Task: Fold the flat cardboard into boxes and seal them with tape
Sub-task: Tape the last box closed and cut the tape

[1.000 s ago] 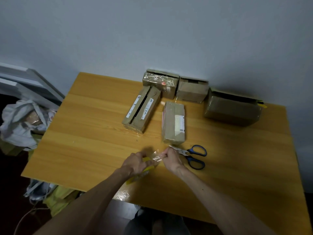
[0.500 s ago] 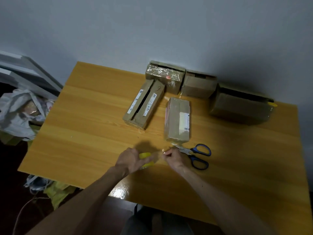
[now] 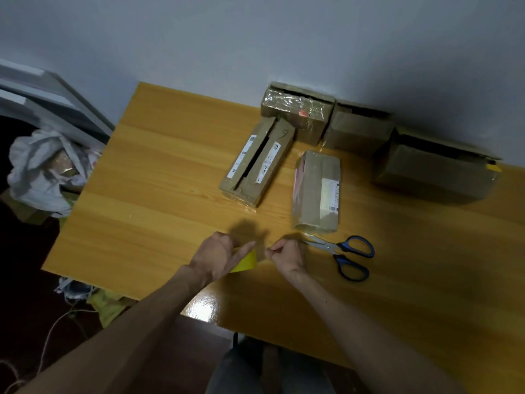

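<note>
Your left hand (image 3: 217, 257) grips the yellow tape roll (image 3: 246, 261). Your right hand (image 3: 287, 255), just beside it and left of the scissors (image 3: 341, 251), is curled tight, contents unclear.

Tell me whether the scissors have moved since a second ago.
No. The scissors lie with blade tips just off the near end of the labelled box, same as before; only the view shifted.

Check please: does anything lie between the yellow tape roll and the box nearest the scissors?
Nothing visible does. Bare table separates the tape roll, held by the left hand, from that box. The scissors lie right of that path, beside the right hand.
</note>
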